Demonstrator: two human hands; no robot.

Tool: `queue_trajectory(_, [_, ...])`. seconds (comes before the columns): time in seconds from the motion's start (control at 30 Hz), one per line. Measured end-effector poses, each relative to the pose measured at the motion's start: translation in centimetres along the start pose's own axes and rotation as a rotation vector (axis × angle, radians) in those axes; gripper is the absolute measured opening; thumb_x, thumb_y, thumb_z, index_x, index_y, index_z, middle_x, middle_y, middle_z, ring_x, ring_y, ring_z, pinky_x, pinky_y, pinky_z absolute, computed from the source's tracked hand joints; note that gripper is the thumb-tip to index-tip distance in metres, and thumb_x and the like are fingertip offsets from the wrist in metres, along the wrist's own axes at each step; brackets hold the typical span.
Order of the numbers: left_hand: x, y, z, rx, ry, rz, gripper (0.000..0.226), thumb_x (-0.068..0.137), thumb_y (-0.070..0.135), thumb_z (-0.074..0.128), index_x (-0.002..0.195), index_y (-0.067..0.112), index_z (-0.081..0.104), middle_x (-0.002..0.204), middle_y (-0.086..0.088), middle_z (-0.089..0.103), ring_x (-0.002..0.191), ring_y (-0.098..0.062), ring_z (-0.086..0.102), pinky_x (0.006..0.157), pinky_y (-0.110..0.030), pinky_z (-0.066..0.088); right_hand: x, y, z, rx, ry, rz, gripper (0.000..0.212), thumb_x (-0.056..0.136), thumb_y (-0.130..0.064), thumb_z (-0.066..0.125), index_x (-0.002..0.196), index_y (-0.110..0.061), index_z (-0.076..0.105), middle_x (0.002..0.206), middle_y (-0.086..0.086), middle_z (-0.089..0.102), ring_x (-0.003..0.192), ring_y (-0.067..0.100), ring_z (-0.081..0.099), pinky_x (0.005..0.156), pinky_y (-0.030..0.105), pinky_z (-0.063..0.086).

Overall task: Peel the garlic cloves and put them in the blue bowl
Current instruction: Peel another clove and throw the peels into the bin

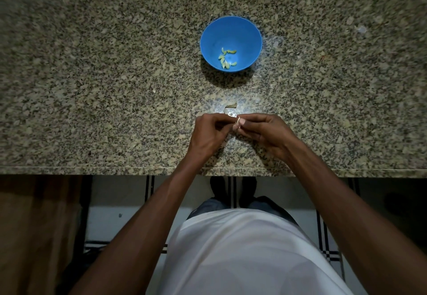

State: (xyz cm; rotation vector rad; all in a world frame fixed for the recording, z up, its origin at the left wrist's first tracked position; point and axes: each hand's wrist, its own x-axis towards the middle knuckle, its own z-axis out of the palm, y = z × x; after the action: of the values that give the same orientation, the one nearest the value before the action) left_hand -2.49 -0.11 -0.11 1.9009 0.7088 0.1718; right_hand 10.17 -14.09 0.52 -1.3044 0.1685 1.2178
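Over the counter [92, 63] our left hand [211, 133] and right hand [263, 133] both pinch one clove [238, 124], skin half off. Several peeled cloves [227, 58] already sit in the bowl [249, 31], well ahead; this one's not yet done.

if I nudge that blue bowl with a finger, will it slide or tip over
The blue bowl looks like thin plastic holding only a few peeled cloves, so it is probably light and would likely slide on the polished stone counter. It seems to narrow toward its base, so a push high on the rim might tip it.
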Motion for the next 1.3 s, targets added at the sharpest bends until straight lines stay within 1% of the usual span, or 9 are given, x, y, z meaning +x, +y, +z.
queue_trajectory(0.2, [0.2,0.1,-0.6,-0.050,-0.061,-0.051,0.018,0.086,0.019,0.085,0.104,0.016,0.083,0.097,0.002,0.081,0.089,-0.007,0.077,0.086,-0.038,0.065,-0.1,-0.3,-0.1,-0.207,0.038,-0.113,0.027,0.086,-0.002,0.081,0.111,0.006,0.077,0.106,0.021,0.079,0.100,0.030,0.078,0.089,0.035,0.063])
queue_trajectory(0.3, [0.4,0.0,-1.0,-0.100,-0.115,-0.061,0.017,0.087,0.017,0.085,0.104,0.014,0.083,0.097,0.000,0.081,0.090,-0.012,0.078,0.088,-0.042,0.064,-0.2,-0.2,-0.3,-0.219,0.036,-0.120,0.026,0.086,-0.001,0.081,0.110,0.007,0.077,0.106,0.020,0.079,0.100,0.029,0.078,0.085,0.032,0.063])
queue_trajectory(0.4, [0.7,0.2,-1.0,-0.026,-0.123,-0.012,0.017,0.089,0.018,0.083,0.106,0.014,0.083,0.098,0.001,0.081,0.088,-0.008,0.078,0.086,-0.038,0.065,-0.3,-0.1,-0.3,-0.212,0.037,-0.140,0.026,0.086,0.000,0.081,0.110,0.008,0.076,0.104,0.021,0.079,0.097,0.029,0.079,0.082,0.030,0.063])
queue_trajectory(0.57, [0.3,0.8,-0.1,0.103,-0.017,0.140,0.017,0.094,0.016,0.076,0.110,0.012,0.081,0.096,0.001,0.081,0.083,-0.001,0.075,0.079,-0.029,0.064,-0.1,0.1,-0.1,-0.057,0.077,-0.101,0.024,0.087,0.003,0.078,0.110,0.009,0.075,0.103,0.022,0.079,0.092,0.027,0.079,0.081,0.028,0.064])
queue_trajectory(0.73, [0.2,0.7,0.2,0.099,0.017,0.140,0.016,0.095,0.015,0.074,0.109,0.013,0.081,0.094,0.003,0.080,0.082,0.001,0.074,0.077,-0.026,0.064,0.0,0.5,-0.2,-0.023,0.070,-0.074,0.023,0.087,0.001,0.079,0.109,0.006,0.076,0.105,0.021,0.079,0.095,0.027,0.078,0.081,0.027,0.063])
queue_trajectory(0.83, [0.1,0.5,0.6,0.150,0.028,0.180,0.017,0.095,0.015,0.074,0.110,0.009,0.079,0.096,-0.001,0.079,0.083,-0.005,0.074,0.078,-0.030,0.063,0.0,0.7,-0.3,0.007,0.042,-0.052,0.029,0.084,0.002,0.080,0.112,0.005,0.076,0.110,0.020,0.078,0.102,0.028,0.078,0.084,0.028,0.063])
queue_trajectory(1.0, [-0.1,0.3,1.8,0.249,0.148,0.249,0.012,0.094,0.014,0.073,0.104,0.008,0.074,0.095,-0.003,0.074,0.081,-0.013,0.069,0.073,-0.033,0.059,0.0,1.1,0.2,-0.024,0.048,-0.060,0.030,0.087,0.001,0.080,0.116,0.002,0.076,0.111,0.017,0.079,0.104,0.027,0.078,0.088,0.031,0.064])
queue_trajectory(1.2, [0.5,0.1,1.5,0.227,0.263,0.165,0.010,0.092,0.011,0.069,0.100,0.010,0.074,0.091,0.001,0.072,0.080,-0.011,0.066,0.073,-0.033,0.058,-0.3,1.0,0.0,-0.089,0.092,-0.067,0.025,0.090,0.002,0.077,0.115,0.003,0.075,0.104,0.020,0.079,0.097,0.030,0.079,0.086,0.034,0.065])
queue_trajectory(1.3, [0.9,-0.4,1.0,0.198,0.237,0.134,0.010,0.091,0.008,0.069,0.097,0.011,0.076,0.094,0.002,0.071,0.084,-0.007,0.066,0.075,-0.029,0.059,-0.2,0.9,-0.3,-0.115,0.117,-0.076,0.024,0.092,0.003,0.075,0.116,0.003,0.075,0.103,0.021,0.079,0.098,0.031,0.079,0.083,0.032,0.065])
